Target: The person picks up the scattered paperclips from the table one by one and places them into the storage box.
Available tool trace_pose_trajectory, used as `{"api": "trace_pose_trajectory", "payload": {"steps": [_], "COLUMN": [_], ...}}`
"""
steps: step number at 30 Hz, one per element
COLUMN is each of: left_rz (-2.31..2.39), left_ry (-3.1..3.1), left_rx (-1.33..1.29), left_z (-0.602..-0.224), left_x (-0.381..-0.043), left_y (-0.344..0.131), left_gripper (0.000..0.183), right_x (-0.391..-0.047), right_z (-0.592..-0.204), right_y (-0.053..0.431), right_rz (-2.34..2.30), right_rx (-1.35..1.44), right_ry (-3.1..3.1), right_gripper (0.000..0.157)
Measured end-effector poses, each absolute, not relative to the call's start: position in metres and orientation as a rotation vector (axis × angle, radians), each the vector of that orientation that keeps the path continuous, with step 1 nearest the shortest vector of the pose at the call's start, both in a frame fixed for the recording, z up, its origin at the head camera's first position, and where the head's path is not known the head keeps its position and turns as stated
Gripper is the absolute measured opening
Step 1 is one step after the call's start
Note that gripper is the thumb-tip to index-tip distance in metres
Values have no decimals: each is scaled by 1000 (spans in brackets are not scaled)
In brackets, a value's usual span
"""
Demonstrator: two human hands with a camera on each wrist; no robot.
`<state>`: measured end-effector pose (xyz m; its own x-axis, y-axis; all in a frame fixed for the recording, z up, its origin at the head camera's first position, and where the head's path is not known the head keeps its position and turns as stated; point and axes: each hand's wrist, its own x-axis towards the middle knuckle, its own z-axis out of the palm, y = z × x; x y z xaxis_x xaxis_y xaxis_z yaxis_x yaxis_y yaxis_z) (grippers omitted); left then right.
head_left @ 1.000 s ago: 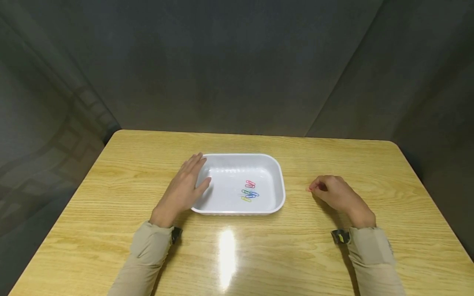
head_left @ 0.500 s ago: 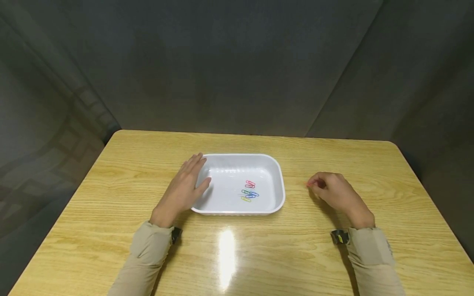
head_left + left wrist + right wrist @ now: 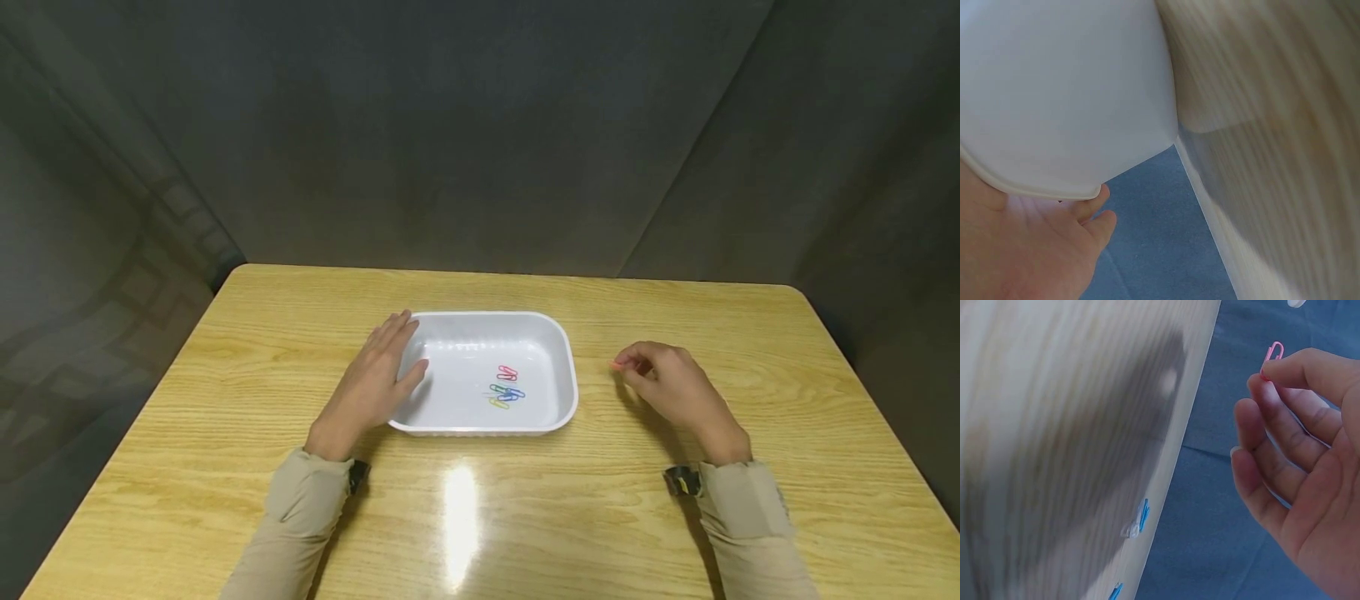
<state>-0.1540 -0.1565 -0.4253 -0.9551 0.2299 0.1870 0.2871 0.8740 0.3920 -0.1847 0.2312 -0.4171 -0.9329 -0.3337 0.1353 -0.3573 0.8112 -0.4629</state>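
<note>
A white tray stands on the table with several coloured paper clips in its right half. My left hand rests over the tray's left end, fingers straight and thumb above the inside; in the left wrist view the palm lies against the rim. Right of the tray, my right hand is raised over the table. In the right wrist view its thumb and index finger pinch a pink paper clip, and the other fingers are loosely bent.
Low in the right wrist view, blue and clear paper clips lie on the wooden table. Another blue clip is near the bottom edge. A dark curtain hangs behind the table.
My right hand has moved slightly away from me and left, toward the tray, with the pink paper clip. The left hand and the tray have stayed put.
</note>
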Motion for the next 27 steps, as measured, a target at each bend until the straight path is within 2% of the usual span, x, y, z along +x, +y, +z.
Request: {"api": "trace_pose_trajectory", "payload": {"steps": [27], "left_rz": [-626], "left_ry": [-2918], "left_rx": [-407], "left_z": [-425], "left_x": [-154], "left_y": [-157], "left_gripper": [62], "right_x": [-181], "right_z": [-408], "right_y": [206], "right_rz": [866], "right_rx": [660], "right_ry": [-2705], "right_gripper": [10]}}
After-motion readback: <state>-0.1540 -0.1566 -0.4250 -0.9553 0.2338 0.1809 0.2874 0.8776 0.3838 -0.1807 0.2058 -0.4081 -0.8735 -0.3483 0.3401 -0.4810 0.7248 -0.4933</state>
